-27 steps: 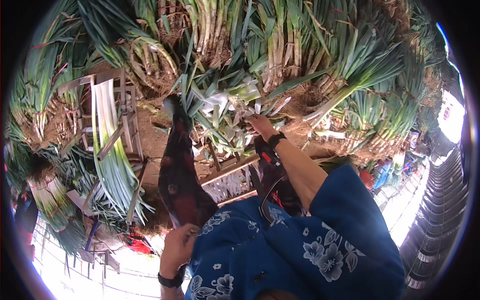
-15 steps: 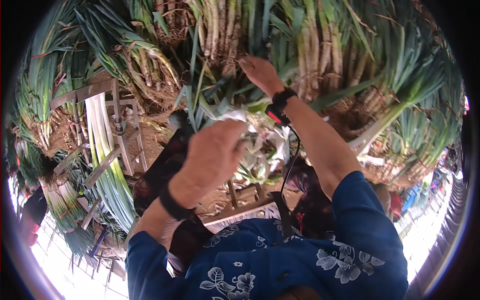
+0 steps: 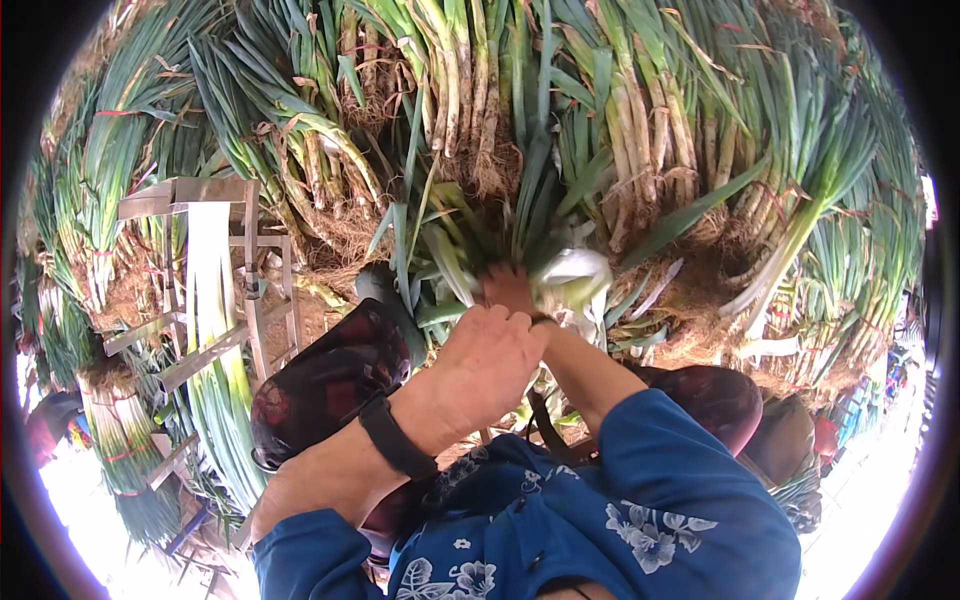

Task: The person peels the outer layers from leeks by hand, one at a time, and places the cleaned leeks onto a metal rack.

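My left hand (image 3: 485,360), a dark band (image 3: 397,440) on its wrist, is closed with curled fingers in front of my right wrist. Whatever it grips, if anything, is hidden. Just beyond, my right hand (image 3: 508,287) reaches down among loose green onion leaves (image 3: 450,255); its fingers are partly covered and blurred. Pale peeled leaf scraps (image 3: 577,275) lie beside it, between my knees. Directly ahead, a bunch of long green onions (image 3: 490,130) hangs its muddy roots toward my hands.
More unpeeled green onions (image 3: 650,140) are heaped across the far side and right. On my left, a wooden rack (image 3: 250,290) holds cleaned white-stemmed green onions (image 3: 208,270). A tied bundle (image 3: 125,430) lies farther left. My knee (image 3: 325,380) borders the work spot.
My right hand has come back and down from the far bunch's roots into the leaves. My left hand has moved right and nearer, now overlapping my right wrist. The view has shifted slightly.
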A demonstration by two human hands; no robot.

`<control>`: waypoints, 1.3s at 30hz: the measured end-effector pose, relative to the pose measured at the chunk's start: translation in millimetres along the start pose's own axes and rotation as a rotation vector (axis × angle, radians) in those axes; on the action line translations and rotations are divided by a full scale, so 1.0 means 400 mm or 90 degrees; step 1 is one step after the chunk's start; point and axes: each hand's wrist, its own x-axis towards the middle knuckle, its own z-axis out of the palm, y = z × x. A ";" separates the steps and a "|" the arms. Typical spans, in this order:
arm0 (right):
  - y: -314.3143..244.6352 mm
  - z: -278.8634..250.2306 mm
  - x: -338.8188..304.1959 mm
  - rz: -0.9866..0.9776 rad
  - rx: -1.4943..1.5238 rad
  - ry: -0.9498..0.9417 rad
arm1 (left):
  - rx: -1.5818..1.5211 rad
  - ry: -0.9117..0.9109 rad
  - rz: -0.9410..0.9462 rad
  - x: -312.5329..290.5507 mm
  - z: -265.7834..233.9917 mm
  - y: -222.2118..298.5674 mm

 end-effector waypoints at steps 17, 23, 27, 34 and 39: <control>0.160 -0.333 0.447 0.481 0.936 0.106 | -0.044 -0.024 0.010 -0.013 -0.067 -0.025; 0.360 -0.368 0.559 0.535 1.006 0.157 | -0.029 -0.031 0.065 0.030 -0.088 -0.002; 0.112 -0.562 0.401 0.228 1.263 0.068 | -0.035 -0.004 0.017 -0.018 -0.066 -0.027; 0.095 -0.343 -0.045 0.457 1.188 0.008 | -0.223 0.137 0.029 0.033 -0.115 -0.001; -0.054 -0.447 -0.340 0.283 1.182 0.007 | -0.664 0.280 -0.262 0.056 -0.134 -0.043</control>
